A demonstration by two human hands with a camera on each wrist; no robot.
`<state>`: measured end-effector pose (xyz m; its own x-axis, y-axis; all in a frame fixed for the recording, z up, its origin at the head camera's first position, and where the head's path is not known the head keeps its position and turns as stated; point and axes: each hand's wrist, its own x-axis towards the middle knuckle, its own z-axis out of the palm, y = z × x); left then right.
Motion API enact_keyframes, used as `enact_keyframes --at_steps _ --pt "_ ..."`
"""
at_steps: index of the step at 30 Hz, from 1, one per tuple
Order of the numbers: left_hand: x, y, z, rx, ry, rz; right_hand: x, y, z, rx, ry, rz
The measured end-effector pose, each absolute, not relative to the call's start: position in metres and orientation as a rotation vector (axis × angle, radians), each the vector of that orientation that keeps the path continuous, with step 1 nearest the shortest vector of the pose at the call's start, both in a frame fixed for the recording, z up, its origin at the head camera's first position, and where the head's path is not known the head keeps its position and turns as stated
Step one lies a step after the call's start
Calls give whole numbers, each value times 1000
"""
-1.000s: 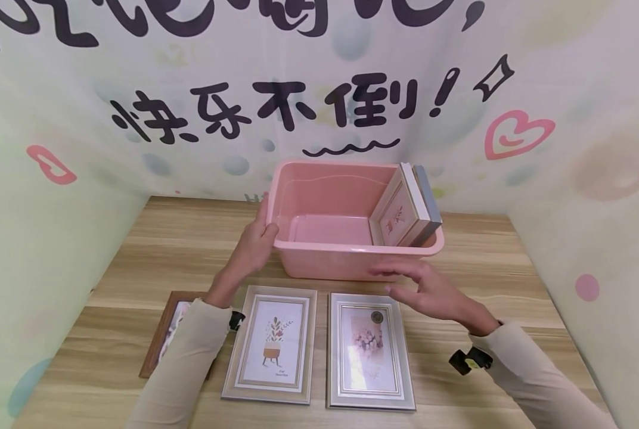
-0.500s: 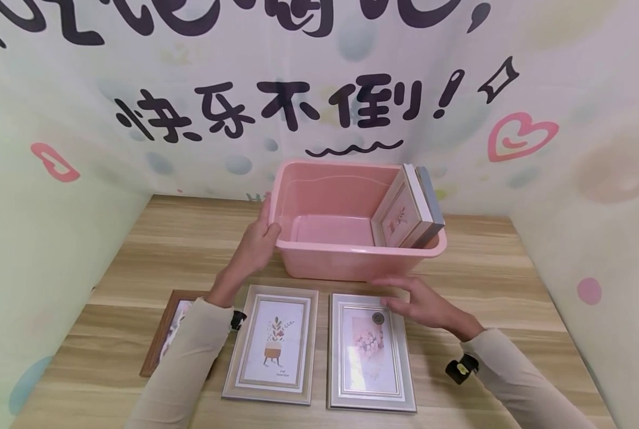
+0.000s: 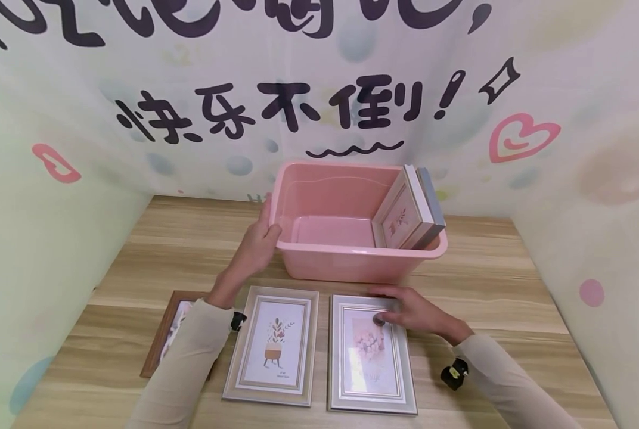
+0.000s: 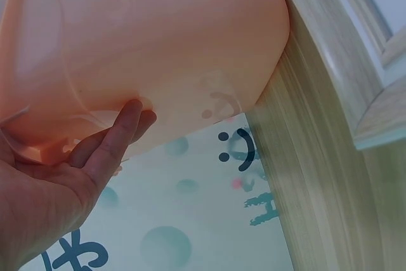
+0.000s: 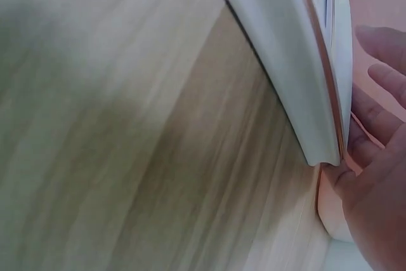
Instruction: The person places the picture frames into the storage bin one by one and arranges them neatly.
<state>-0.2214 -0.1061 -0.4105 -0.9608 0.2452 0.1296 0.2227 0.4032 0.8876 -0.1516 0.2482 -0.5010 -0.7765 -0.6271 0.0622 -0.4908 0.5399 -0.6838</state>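
A pink plastic tub [image 3: 346, 262] stands at the back of the wooden table. My left hand [image 3: 255, 241] grips its left rim; in the left wrist view fingers [image 4: 120, 131] lie along the outer wall. Two picture frames, one white [image 3: 400, 217] and one blue-grey [image 3: 431, 205], lean upright inside at its right end. My right hand [image 3: 410, 310] is at the far right corner of a silver picture frame [image 3: 408, 369] lying flat, thumb over its glass, other fingers by its far edge. In the right wrist view the fingers are loosely spread beside the frame's corner [image 5: 317, 138].
Left of the silver frame lies a champagne-coloured picture frame [image 3: 230, 381] with a potted-plant print. A brown picture frame [image 3: 158, 333] is partly hidden under the left sleeve [image 3: 185, 357]. Printed fabric walls [image 3: 319, 143] close off the back and sides of the table.
My right hand has moved left and nearer from in front of the tub to the silver frame's far right corner. The left hand keeps its hold on the tub rim.
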Motion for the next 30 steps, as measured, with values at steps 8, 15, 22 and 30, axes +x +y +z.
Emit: enact_keyframes --at_steps 8,15,22,30 --pt "-221 -106 -412 453 2611 1652 -158 241 -509 -982 2625 -977" --pt "-222 -106 -412 453 2614 1651 -158 236 -513 -1030 2693 -934" --pt "-222 -105 -412 468 2613 1658 -156 238 -507 -1050 2703 -926" --pt "-221 -105 -410 455 2618 1656 -158 244 -486 -941 2552 -999"
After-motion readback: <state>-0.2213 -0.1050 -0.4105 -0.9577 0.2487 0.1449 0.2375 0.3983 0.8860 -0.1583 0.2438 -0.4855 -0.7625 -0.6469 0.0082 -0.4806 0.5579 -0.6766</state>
